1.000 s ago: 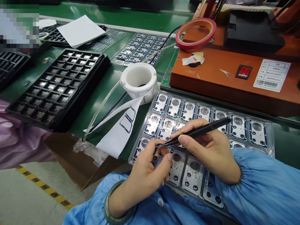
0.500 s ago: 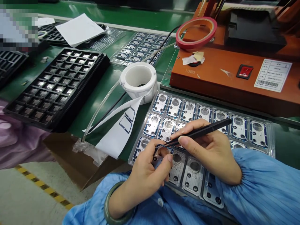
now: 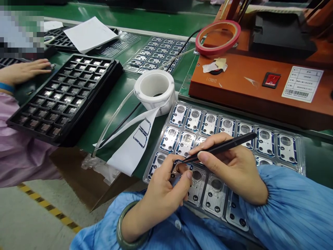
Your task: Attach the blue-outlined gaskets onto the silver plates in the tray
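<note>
Left hand (image 3: 166,189) pinches a small metal part (image 3: 179,171) between thumb and fingers, held just above the near-left corner of the clear tray (image 3: 299,152); right hand (image 3: 231,170) is clenched on black tweezers (image 3: 221,147), pen-style; tweezer tip touches the thin blue-edged gasket (image 3: 173,163) lying on top of the part. Tray pockets hold rows of similar parts, far rows blue-rimmed. White label roll (image 3: 155,91) stands just beyond the tray, its liner strip (image 3: 134,147) trailing toward the bench edge; black tray (image 3: 65,97) to the left; a co-worker's hand (image 3: 24,71) rests beside it; red tape ring (image 3: 218,36) on the orange fixture (image 3: 249,90).
</note>
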A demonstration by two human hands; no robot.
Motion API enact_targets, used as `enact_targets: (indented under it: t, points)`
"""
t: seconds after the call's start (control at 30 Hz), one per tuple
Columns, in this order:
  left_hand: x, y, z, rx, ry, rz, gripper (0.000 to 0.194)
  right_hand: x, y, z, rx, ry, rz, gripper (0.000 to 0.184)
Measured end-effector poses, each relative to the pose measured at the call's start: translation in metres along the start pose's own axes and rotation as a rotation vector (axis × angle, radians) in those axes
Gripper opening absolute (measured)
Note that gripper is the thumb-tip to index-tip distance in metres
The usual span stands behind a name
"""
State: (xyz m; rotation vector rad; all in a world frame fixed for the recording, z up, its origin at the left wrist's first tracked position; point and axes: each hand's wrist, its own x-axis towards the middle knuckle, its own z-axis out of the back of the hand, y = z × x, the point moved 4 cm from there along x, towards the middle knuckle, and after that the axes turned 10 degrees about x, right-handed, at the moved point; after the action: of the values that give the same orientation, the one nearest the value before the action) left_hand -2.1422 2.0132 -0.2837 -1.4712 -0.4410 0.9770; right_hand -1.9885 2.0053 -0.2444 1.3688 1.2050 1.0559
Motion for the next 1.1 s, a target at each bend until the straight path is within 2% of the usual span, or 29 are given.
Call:
enact_targets:
  t: [0.17, 0.3, 0.4, 0.47, 0.6, 0.7, 0.77, 0.87, 0.97, 1.1]
  points:
    - [0.000, 0.000, 0.000, 0.009, -0.004, -0.002, 0.015, -0.001, 0.001, 0.001, -0.017, -0.006, 0.035, 0.009]
    - [-0.001, 0.000, 0.002, -0.149, -0.069, -0.014, 0.020, 0.001, 0.002, 0.004, -0.012, -0.017, 0.076, 0.010]
    - [-0.001, 0.001, 0.004, -0.373, -0.112, -0.111, 0.032, -0.001, 0.001, 0.005, 0.010, -0.030, 0.108, 0.009]
    - [-0.001, 0.000, 0.005, -0.463, -0.122, -0.219, 0.039, -0.003, 0.001, 0.006, 0.044, -0.024, 0.133, 0.002]
    - [-0.003, 0.001, 0.009, -0.401, -0.213, -0.321, 0.043, -0.007, 0.002, 0.007, 0.070, 0.043, 0.173, 0.018]
    - [-0.006, -0.004, 0.010, -0.373, -0.325, -0.327, 0.043, -0.006, 0.001, 0.002, -0.119, 0.158, 0.098, 0.016]
    - [-0.008, -0.011, 0.010, -0.431, -0.424, -0.334, 0.044, -0.006, -0.001, -0.002, -0.233, 0.246, 0.015, 0.016]
    - [-0.009, -0.020, 0.007, -0.562, -0.534, -0.357, 0.044, -0.005, -0.006, -0.008, -0.241, 0.327, -0.105, 0.018]
    - [-0.005, -0.025, 0.000, -0.663, -0.566, -0.350, 0.044, -0.006, -0.011, -0.012, -0.151, 0.350, -0.210, 0.019]
    - [0.001, -0.026, -0.012, -0.720, -0.545, -0.327, 0.041, -0.009, -0.014, -0.012, -0.109, 0.333, -0.236, 0.019]
